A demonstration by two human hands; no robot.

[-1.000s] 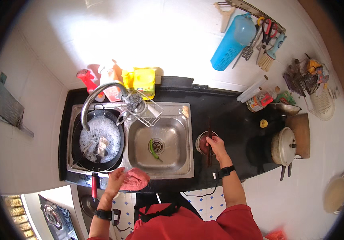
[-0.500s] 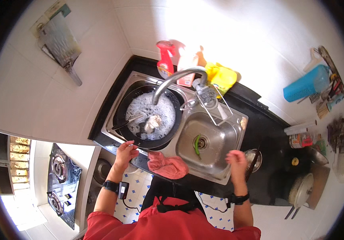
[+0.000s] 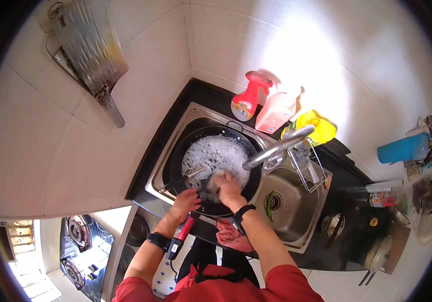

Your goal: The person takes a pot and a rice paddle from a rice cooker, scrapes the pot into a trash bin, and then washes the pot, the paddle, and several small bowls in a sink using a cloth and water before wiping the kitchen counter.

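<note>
A wide black wok (image 3: pixel 256 173) full of white suds (image 3: pixel 213 153) sits in the left basin of the steel sink (image 3: pixel 321 214). My right hand (image 3: pixel 226 187) reaches into the suds at the near side, its fingers closed round a pale crumpled wad (image 3: pixel 214 182), partly hidden and blurred. At the wok's near left rim, my left hand (image 3: pixel 187 202) has its fingers apart and holds nothing I can see. Close by, a dark-handled utensil (image 3: pixel 181 181) leans across the wok's left side, its pale tip in the suds. A red handle-like piece (image 3: pixel 186 229) shows beside my left forearm.
A pink cloth (image 3: pixel 231 236) drapes over the sink's front edge. Green chillies (image 3: pixel 269 205) lie by the right drain. The curved tap (image 3: pixel 279 147) hangs between the basins, beside a wire rack (image 3: pixel 309 163). Behind stand a red spray bottle (image 3: pixel 250 98) and a pink bottle (image 3: pixel 277 111).
My right hand has crossed from beside the right basin into the wok and closed on the pale wad. My left hand stays near the rim. The whole view has shifted.
</note>
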